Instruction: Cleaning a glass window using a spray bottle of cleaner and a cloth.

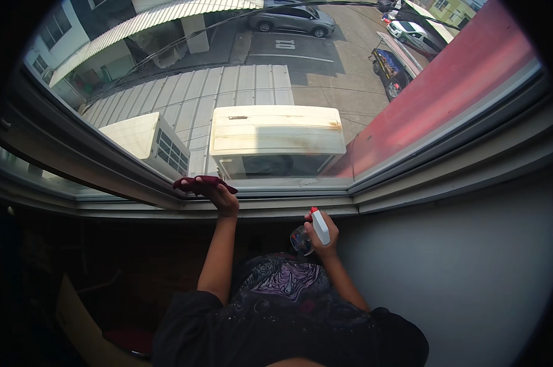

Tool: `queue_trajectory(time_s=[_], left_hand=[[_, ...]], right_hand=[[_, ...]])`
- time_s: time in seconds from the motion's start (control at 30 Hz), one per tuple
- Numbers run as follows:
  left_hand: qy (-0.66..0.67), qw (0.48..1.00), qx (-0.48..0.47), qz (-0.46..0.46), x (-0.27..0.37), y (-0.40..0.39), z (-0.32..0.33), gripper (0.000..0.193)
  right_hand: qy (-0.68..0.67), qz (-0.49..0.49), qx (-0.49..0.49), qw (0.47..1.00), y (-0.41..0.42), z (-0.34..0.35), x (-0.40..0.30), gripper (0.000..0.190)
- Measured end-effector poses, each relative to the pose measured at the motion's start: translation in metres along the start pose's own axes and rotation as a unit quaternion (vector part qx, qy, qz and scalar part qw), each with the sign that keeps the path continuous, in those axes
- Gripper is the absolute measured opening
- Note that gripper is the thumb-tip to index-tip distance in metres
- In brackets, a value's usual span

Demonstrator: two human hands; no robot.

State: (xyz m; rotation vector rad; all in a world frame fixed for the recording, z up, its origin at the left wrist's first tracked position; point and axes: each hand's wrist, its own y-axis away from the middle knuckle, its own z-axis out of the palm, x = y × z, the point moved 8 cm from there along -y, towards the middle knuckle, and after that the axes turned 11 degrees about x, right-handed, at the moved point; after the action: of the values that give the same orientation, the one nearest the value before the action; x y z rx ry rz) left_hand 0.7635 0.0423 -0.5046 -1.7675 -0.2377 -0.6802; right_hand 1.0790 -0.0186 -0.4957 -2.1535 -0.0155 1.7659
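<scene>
My left hand [221, 198] presses a dark red cloth [205, 185] against the lower left part of the window pane, beside the frame. The cloth lies under my palm and fingers. In my right hand [326, 234] is a clear spray bottle [301, 240] with a white and red trigger head [320, 226], held close to my body below the sill. The window glass [276, 183] is before me, set in a light frame with a track [276, 202] along its bottom.
Outside the glass stand two air-conditioner units [276, 133] [143, 137] near a corrugated metal roof [253, 82]. A pale wall [451, 266] rises at my right. A wooden panel [79, 316] and a red seat [129, 340] are low at the left.
</scene>
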Motion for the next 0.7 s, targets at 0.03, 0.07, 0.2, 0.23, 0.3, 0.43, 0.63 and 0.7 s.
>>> queue_trajectory(time_s=[0.03,0.07,0.2,0.23,0.3,0.43,0.63,0.7], left_hand=[[0.004,1.0,0.0,0.0,0.004,0.008,0.006,0.065],[0.012,1.0,-0.002,0.008,0.011,0.017,0.012,0.065],[0.043,0.999,0.012,0.022,0.065,0.053,0.043,0.064],[0.05,0.998,0.01,0.021,0.077,0.066,0.051,0.064],[0.058,0.998,0.018,0.024,0.103,0.094,0.07,0.063],[0.074,0.993,-0.042,0.076,0.166,0.153,0.112,0.068],[0.046,0.964,-0.129,0.229,0.247,0.221,0.161,0.071],[0.054,0.974,-0.104,0.192,0.239,0.22,0.157,0.072]], right_hand=[[-0.003,0.022,-0.001,1.0,-0.004,-0.002,0.002,0.02],[-0.01,0.018,-0.01,1.0,-0.005,-0.004,0.007,0.021],[-0.02,0.014,-0.049,0.999,-0.02,-0.028,0.015,0.025],[-0.021,0.013,-0.055,0.998,-0.025,-0.037,0.017,0.025],[-0.011,-0.029,-0.083,0.996,-0.034,-0.054,0.014,0.025],[-0.003,-0.074,-0.101,0.992,-0.05,-0.089,0.013,0.025],[-0.036,-0.071,-0.109,0.991,-0.061,-0.123,0.035,0.025],[-0.058,-0.044,-0.105,0.992,-0.062,-0.128,0.04,0.024]])
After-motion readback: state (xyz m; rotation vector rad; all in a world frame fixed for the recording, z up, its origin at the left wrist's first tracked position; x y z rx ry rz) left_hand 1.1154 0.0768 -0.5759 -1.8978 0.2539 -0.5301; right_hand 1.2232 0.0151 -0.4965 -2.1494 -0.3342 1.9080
